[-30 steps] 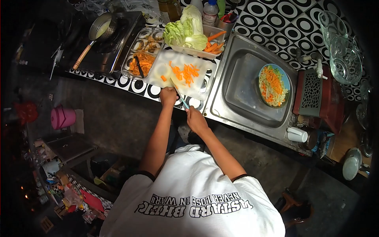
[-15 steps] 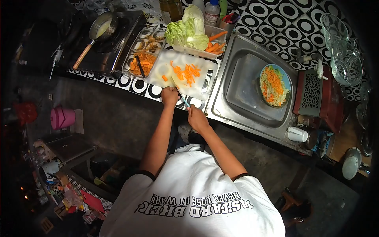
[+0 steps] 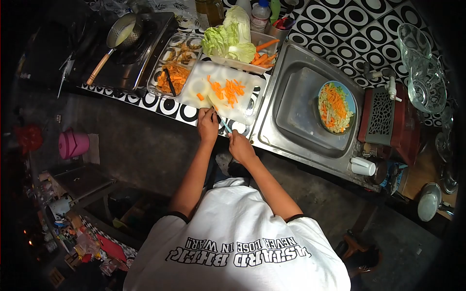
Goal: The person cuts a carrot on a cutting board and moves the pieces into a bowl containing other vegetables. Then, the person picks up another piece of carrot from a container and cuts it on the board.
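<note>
My right hand is closed around the blue handle of a knife, which slants up and left toward my other hand. My left hand has its fingers drawn together at the near edge of a translucent cutting board; I cannot tell what they hold. A pale yellowish piece lies just past those fingertips. Cut carrot sticks are spread over the middle of the board, with a short carrot chunk to their left.
Left of the board, a divided container holds orange shavings and a black-handled tool. Behind stand lettuce-like greens and whole carrots. A bowl of shredded vegetables sits in the sink. A saucepan rests on the stove.
Both hands stay at the board's near edge. My left hand has shifted slightly and its fingers now point more toward the board. The knife remains in my right hand.
</note>
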A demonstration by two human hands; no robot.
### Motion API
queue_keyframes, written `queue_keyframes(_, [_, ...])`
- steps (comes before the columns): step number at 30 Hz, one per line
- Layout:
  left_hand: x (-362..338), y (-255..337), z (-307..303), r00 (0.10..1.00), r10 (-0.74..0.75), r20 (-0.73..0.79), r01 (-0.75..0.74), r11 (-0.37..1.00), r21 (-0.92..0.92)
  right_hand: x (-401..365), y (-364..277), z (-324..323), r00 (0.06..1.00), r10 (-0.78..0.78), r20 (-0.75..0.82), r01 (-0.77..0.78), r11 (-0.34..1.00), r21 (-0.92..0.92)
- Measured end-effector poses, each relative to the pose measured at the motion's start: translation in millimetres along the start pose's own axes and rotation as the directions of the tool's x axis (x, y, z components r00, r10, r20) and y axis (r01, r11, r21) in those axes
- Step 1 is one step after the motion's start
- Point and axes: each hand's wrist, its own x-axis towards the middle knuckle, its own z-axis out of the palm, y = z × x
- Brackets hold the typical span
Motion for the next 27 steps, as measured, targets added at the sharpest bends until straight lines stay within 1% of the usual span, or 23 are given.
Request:
queue_keyframes(1, [-0.1, -1.3, 0.5, 0.997, 0.066, -0.028, -0.065, 0.997, 0.027, 0.1, -0.1, -0.3, 1.0, 0.002, 0.002, -0.002, 1.0, -0.001])
queue_keyframes(5, [-1.5, 0.8, 0.4, 0.998, 0.059, -0.011, -0.058, 0.997, 0.048, 0.2, -1.5, -2.2, 1.0, 0.0, 0.009, 0.0, 1.0, 0.009])
queue_keyframes(8, [-1.4, 3.4, 0.9, 0.996, 0.081, -0.041, -0.077, 0.993, 0.09, 0.0, -2.0, -2.4, 1.0, -0.005, 0.003, 0.005, 1.0, 0.022])
queue_keyframes(10, [-1.3, 2.7, 0.3, 0.991, 0.125, -0.045, -0.119, 0.984, 0.129, 0.7, -1.3, -1.9, 1.0, -0.005, 0.009, 0.005, 1.0, 0.021])
queue_keyframes(14, [0.4, 0.2, 0.2, 0.987, 0.155, -0.043, -0.148, 0.98, 0.136, 2.1, -1.0, -3.0, 1.0, -0.009, 0.03, 0.009, 1.0, 0.02])
queue_keyframes(16, [1.1, -1.2, -0.9, 0.975, 0.218, -0.042, -0.206, 0.959, 0.195, 2.6, -2.2, -4.7, 0.999, -0.009, 0.039, 0.008, 1.0, 0.019])
queue_keyframes(17, [1.1, -1.5, -1.3, 0.975, 0.218, -0.042, -0.205, 0.959, 0.196, 2.9, -3.0, -5.6, 0.999, -0.008, 0.047, 0.007, 1.0, 0.017])
queue_keyframes(19, [1.5, -1.8, -2.4, 0.975, 0.221, -0.015, -0.21, 0.944, 0.255, 4.1, -1.0, -4.7, 0.999, -0.011, 0.05, 0.011, 1.0, 0.015])
queue_keyframes(25, [1.7, -2.2, -4.3, 0.956, 0.293, -0.025, -0.277, 0.924, 0.265, 7.7, -2.5, -1.1, 0.999, -0.003, 0.053, 0.001, 0.999, 0.034])
queue_keyframes(27, [1.3, -4.3, -3.4, 0.955, 0.297, -0.013, -0.283, 0.921, 0.268, 7.7, -3.0, 1.0, 0.999, -0.002, 0.047, 0.0, 0.999, 0.045])
